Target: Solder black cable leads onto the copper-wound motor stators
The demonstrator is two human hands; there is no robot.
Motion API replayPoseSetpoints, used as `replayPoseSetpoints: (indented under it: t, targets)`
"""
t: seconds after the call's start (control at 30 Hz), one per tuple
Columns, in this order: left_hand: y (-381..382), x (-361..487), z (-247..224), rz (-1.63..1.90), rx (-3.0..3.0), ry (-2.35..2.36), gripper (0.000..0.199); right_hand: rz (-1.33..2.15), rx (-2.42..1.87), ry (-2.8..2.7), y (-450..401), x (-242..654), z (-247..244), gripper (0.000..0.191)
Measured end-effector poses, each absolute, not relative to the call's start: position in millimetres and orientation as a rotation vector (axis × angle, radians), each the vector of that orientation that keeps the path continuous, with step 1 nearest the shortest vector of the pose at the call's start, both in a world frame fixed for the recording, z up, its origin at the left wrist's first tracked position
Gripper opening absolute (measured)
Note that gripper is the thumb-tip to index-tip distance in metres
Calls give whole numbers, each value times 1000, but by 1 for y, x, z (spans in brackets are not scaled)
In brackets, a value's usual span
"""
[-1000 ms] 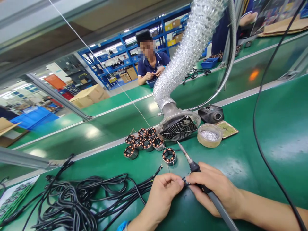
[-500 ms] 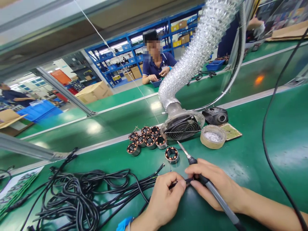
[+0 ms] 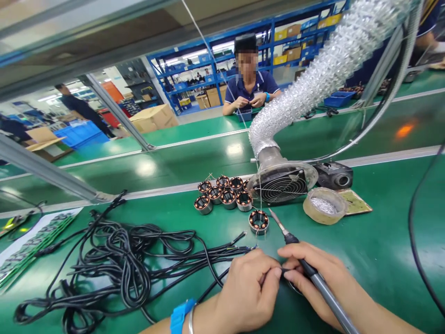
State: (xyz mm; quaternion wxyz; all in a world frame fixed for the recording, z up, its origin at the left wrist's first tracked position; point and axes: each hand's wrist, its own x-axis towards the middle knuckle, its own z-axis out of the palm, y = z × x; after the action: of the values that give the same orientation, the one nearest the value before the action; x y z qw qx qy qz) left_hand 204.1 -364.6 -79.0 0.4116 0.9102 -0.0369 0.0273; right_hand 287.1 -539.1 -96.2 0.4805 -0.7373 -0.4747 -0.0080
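Since the earlier frames the view has swung leftward, so the coils, fan hood and tape roll sit further right in the picture, while both hands have stayed pinched together at the bottom, now lower and closer to the frame edge. At far left a printed sheet [image 3: 38, 236] lies on the green desk [image 3: 375, 250], and beside it sprawls a tangle of black cables [image 3: 114, 273] whose stripped ends fan out toward the hands. The left hand [image 3: 248, 292], with a blue wristband [image 3: 180, 315], is clenched around a thin black wire end [image 3: 285, 270], its fingertips meeting those of the other hand. Beyond it a cluster of copper-wound stator coils [image 3: 224, 192] stands on the desk, with one single coil [image 3: 258, 221] apart and nearer the hands. The right hand [image 3: 320, 283] grips a soldering iron [image 3: 306, 266] like a pen; its long axis runs diagonally, the handle trailing down to the lower right and the bare metal tip pointing up and left, close to the single coil without touching it. Behind the tip a fume extractor hood [image 3: 282, 183] on a ribbed silver hose [image 3: 327, 69] faces the work. To its right lie a tape roll [image 3: 324, 205] and a small black device [image 3: 333, 174]. Across the belt a co-worker [image 3: 250, 86] in a dark blue shirt sits with hands together.
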Motion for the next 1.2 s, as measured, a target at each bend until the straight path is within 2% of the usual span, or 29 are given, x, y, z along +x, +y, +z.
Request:
replayPoseSetpoints:
  t: [0.23,0.33,0.43,0.5,0.57,0.63,0.77,0.9,1.0,1.1,1.2]
  targets:
    - [-372,193,-85,110,2496,-160,23,-134,-1809,-1199,-537,280,-99,21]
    - [-380,187,-87,13,2433,-90,18,-255,-1805,-1214,-535,274,-101,19]
    - [-378,186,-74,-237,2302,-63,34,-376,-1784,-1231,-534,273,-102,23]
    - [-366,192,-58,-305,2280,-162,37,-394,-1781,-1261,-536,276,-103,26]
    - [-348,203,-44,-208,2326,-205,33,-391,-1804,-1291,-539,281,-102,28]
    - [-327,219,-39,-32,2360,-40,29,-383,-1845,-1287,-543,283,-101,29]
    - [-301,253,-64,178,2238,349,33,-361,-1813,-1298,-549,276,-96,26]
    - [-307,266,-89,41,2180,186,36,-345,-1775,-1298,-556,275,-94,29]
    - [-323,260,-87,-142,2168,-14,38,-403,-1858,-1323,-563,289,-98,35]
    - [-336,250,-78,-175,2237,-67,36,-238,-1932,-1394,-567,301,-104,42]
    - [-339,242,-73,-268,2247,-57,35,-85,-1938,-1399,-566,302,-109,40]
